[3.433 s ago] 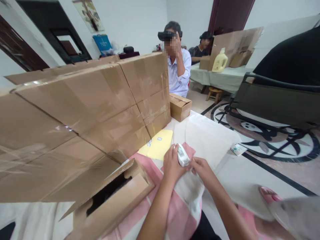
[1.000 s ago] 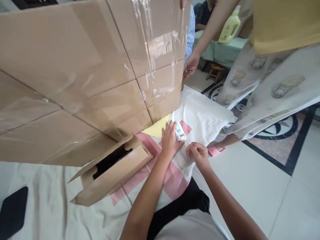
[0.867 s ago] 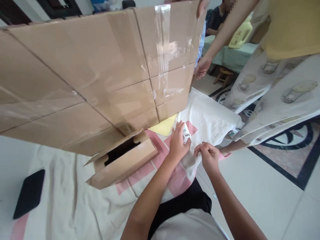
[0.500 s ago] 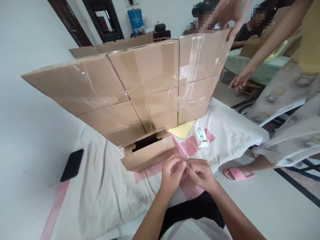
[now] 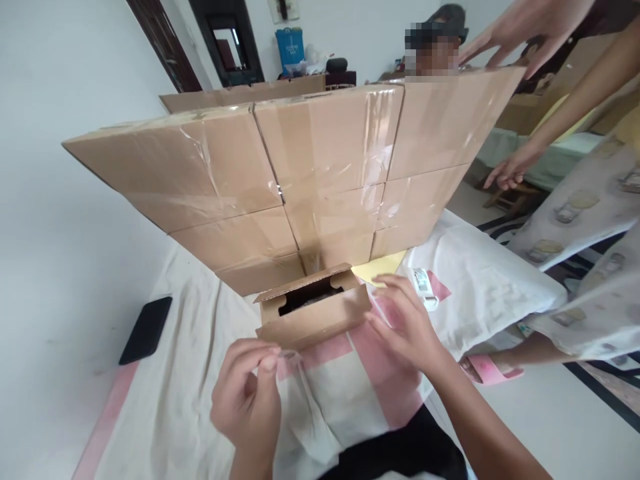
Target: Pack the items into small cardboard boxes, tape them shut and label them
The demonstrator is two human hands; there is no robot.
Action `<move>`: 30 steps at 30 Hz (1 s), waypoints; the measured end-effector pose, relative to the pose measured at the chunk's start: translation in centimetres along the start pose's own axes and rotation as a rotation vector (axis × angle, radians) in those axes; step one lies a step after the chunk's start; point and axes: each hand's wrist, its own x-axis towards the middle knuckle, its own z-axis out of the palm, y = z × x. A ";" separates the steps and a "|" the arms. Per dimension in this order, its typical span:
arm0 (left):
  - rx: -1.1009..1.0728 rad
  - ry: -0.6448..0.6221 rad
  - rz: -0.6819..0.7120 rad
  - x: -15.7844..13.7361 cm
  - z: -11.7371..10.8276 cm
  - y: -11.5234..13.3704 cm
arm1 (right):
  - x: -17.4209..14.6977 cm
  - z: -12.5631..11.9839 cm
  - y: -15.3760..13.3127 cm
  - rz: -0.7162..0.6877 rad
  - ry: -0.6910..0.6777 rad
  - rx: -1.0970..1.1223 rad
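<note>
We hold the left hand (image 5: 247, 393) with thumb and forefinger pinched; our right hand (image 5: 407, 327) reaches forward, fingers parted and slightly curved.

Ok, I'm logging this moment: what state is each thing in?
Small brown cardboard box: open, flap raised
Tall brown taped cardboard wall: standing
Small white plastic device: unheld
Black rectangular slab: lying flat
Yellow paper sheet: lying flat
Left hand: pinching a thin clear strip
Right hand: open

Now my left hand (image 5: 245, 408) pinches clear tape (image 5: 291, 356), my right hand (image 5: 413, 333) fans out at the cardboard box's (image 5: 323, 318) three o'clock, white tape dispenser (image 5: 424, 289) beyond!
</note>
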 end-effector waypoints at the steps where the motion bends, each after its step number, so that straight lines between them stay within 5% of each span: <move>1: 0.015 -0.050 -0.052 0.4 0.0 -0.2 | 1.4 0.3 0.2 -0.024 -0.044 -0.041; 8: 0.093 -0.292 -0.196 0.9 0.6 -2.0 | 5.9 4.5 2.9 -0.139 -0.392 0.100; 13: -0.049 -0.560 -0.472 3.2 0.9 -2.8 | 4.9 5.2 3.2 -0.058 -0.327 0.224; 16: -0.031 -0.671 -0.487 4.9 1.5 -3.4 | 4.6 5.3 3.6 -0.068 -0.316 0.268; 20: 0.017 -0.707 -0.484 5.7 2.6 -4.7 | 4.4 5.6 4.7 -0.186 -0.283 0.318; 25: 0.067 -0.738 -0.450 5.6 3.4 -5.4 | 4.2 5.9 5.1 -0.159 -0.279 0.289; 30: -0.055 -0.738 -0.614 6.1 3.3 -4.8 | 4.1 6.0 5.1 -0.154 -0.258 0.325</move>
